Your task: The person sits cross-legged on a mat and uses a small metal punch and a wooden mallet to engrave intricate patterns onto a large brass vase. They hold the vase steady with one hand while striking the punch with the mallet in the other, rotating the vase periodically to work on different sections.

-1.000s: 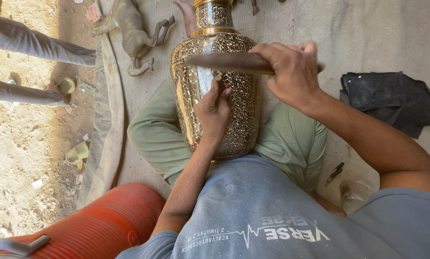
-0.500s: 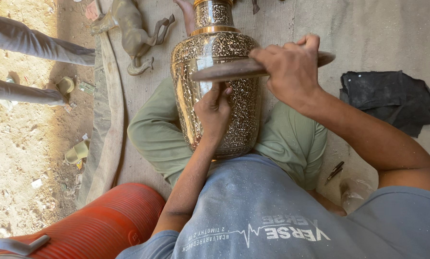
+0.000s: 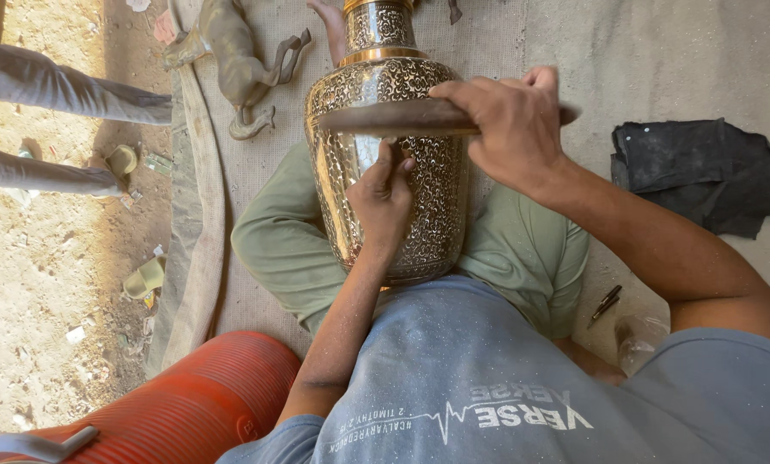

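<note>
Vase (image 3: 402, 172), brass, engraved all over, lies across my lap between my knees, neck pointing away from me. My left hand (image 3: 383, 199) rests on its belly, fingers pinched shut around a thin tool I can barely make out. My right hand (image 3: 510, 129) grips a dark wooden stick (image 3: 394, 118), fist closed, held crosswise just above the vase's shoulder. Black cloth (image 3: 699, 176) on the floor to the right.
</note>
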{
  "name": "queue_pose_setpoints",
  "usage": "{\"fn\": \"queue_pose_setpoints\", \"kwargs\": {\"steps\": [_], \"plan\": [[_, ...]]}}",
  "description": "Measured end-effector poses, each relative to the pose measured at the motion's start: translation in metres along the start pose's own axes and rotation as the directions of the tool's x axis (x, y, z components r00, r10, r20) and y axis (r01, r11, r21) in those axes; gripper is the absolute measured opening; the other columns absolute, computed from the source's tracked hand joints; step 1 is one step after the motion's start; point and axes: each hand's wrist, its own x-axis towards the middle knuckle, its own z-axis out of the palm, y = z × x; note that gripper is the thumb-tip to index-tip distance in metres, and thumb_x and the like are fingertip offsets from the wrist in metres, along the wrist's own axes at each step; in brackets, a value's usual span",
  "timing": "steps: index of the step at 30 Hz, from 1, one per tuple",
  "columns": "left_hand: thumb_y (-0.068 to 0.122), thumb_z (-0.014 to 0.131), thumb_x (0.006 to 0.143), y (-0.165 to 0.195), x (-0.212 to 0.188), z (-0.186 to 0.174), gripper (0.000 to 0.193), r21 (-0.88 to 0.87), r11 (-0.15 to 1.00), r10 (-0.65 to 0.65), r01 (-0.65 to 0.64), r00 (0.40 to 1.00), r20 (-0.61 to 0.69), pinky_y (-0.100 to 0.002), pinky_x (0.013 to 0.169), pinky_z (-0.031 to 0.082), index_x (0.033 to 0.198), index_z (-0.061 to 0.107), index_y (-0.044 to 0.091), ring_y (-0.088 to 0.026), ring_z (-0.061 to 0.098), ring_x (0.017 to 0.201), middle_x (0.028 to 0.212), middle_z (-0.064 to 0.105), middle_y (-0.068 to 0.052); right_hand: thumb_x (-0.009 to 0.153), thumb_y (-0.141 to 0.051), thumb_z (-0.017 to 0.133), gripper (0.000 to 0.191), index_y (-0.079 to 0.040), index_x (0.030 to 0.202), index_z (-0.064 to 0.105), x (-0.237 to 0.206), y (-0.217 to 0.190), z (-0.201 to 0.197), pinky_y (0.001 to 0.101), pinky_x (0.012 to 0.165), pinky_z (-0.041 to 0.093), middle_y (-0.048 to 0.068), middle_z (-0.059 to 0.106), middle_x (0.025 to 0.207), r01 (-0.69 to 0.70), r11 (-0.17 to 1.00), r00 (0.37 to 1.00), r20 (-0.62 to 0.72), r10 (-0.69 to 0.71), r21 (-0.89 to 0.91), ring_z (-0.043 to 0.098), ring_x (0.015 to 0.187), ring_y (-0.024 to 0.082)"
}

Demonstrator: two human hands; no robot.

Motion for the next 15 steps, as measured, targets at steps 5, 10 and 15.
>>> {"fn": "queue_pose_setpoints", "kwargs": {"steps": [5,10,15], "plan": [[-0.004,0.068,0.099,-0.001,-0.001,-0.004,0.035,-0.006,1.0,-0.001,0.001,1.0,-0.013,-0.023,0.073,0.061,0.131,0.068,0.009,-0.007,0.075,0.084,0.098,0.08,-0.008,0.092,-0.009,0.072,0.022,-0.02,0.111,0.074,-0.003,0.017,0.008,0.042,0.086,0.03,-0.003,0.07,0.083,-0.059,0.95,0.985,0.137,0.105,-0.308,0.062,0.067,0.015],[-0.004,0.072,0.095,-0.005,0.001,-0.008,0.05,0.008,0.998,0.058,-0.058,0.998,-0.026,-0.024,0.08,0.061,0.14,0.062,0.013,-0.007,0.075,0.088,0.101,0.08,-0.007,0.094,-0.002,0.066,0.03,-0.021,0.115,0.075,-0.002,0.033,0.01,0.0419,0.081,0.03,-0.005,0.071,0.081,-0.13,0.952,0.971,0.159,0.179,-0.277,0.06,0.063,0.015],[-0.004,0.072,0.096,-0.009,-0.001,-0.007,0.046,-0.003,1.0,0.022,-0.022,0.999,-0.039,-0.023,0.08,0.061,0.138,0.064,0.013,-0.007,0.075,0.089,0.1,0.08,-0.007,0.089,-0.015,0.069,0.043,-0.032,0.128,0.061,0.009,0.026,0.006,0.0368,0.082,0.043,-0.014,0.067,0.08,-0.382,0.788,0.924,0.209,0.319,0.483,0.063,0.072,0.001]]}}
